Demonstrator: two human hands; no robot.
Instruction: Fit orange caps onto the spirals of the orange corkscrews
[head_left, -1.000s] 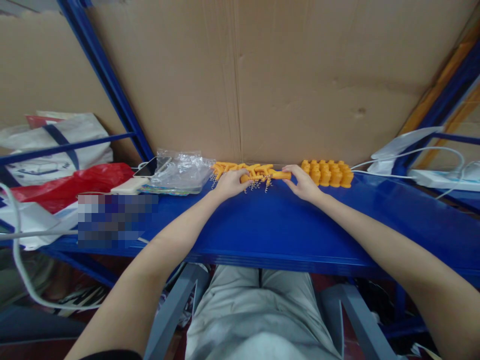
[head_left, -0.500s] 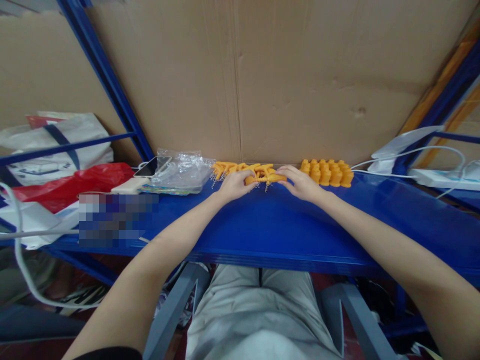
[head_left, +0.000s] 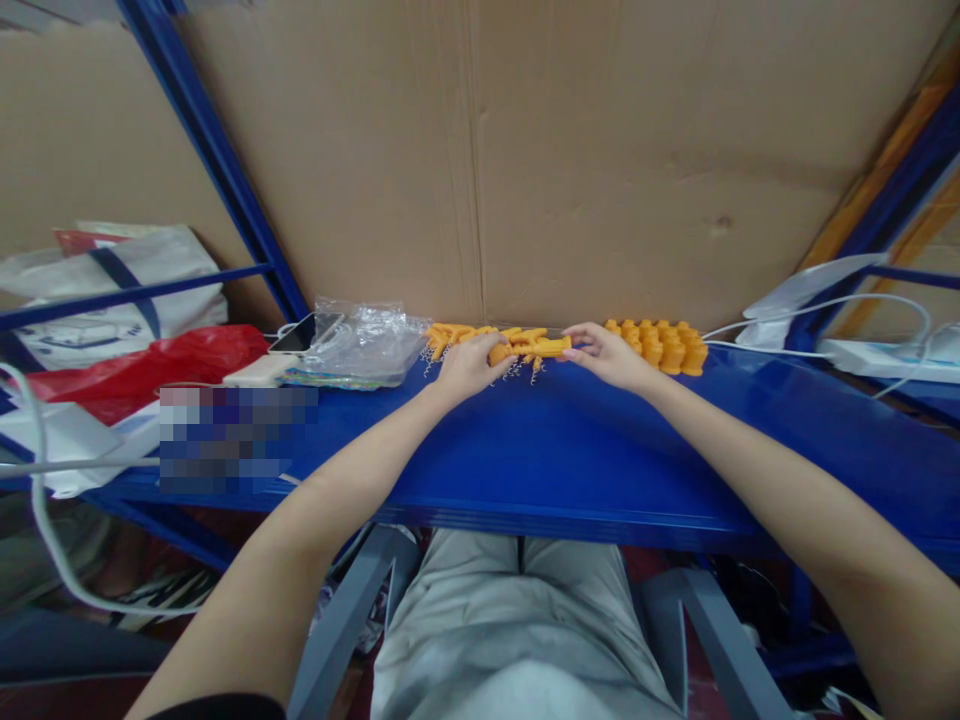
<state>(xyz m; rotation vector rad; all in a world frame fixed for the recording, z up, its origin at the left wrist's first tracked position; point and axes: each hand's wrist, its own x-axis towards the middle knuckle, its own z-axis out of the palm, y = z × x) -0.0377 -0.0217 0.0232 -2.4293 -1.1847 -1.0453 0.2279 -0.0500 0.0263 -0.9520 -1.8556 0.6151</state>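
My left hand (head_left: 471,367) is closed round the left end of an orange corkscrew (head_left: 553,347), which lies crosswise at the back of the blue table. My right hand (head_left: 609,357) is at the corkscrew's right end, thumb and fingers apart, with the thumb tip close to or touching it. Behind and to the left sits a row of similar orange corkscrews (head_left: 444,335), their curly metal screws hanging towards me. Right of my right hand stands a block of several orange bottle-shaped pieces (head_left: 661,347) in rows.
Left of the corkscrews are clear plastic bags (head_left: 367,345), a phone (head_left: 304,335), a white box (head_left: 255,372) and a red plastic bag (head_left: 150,372). A cardboard wall (head_left: 562,180) rises behind the blue table (head_left: 555,460). White cables (head_left: 772,347) lie at the right.
My right hand has loosened its fingers from the corkscrew's right end and shifted slightly right. My left hand keeps its hold, nearly still.
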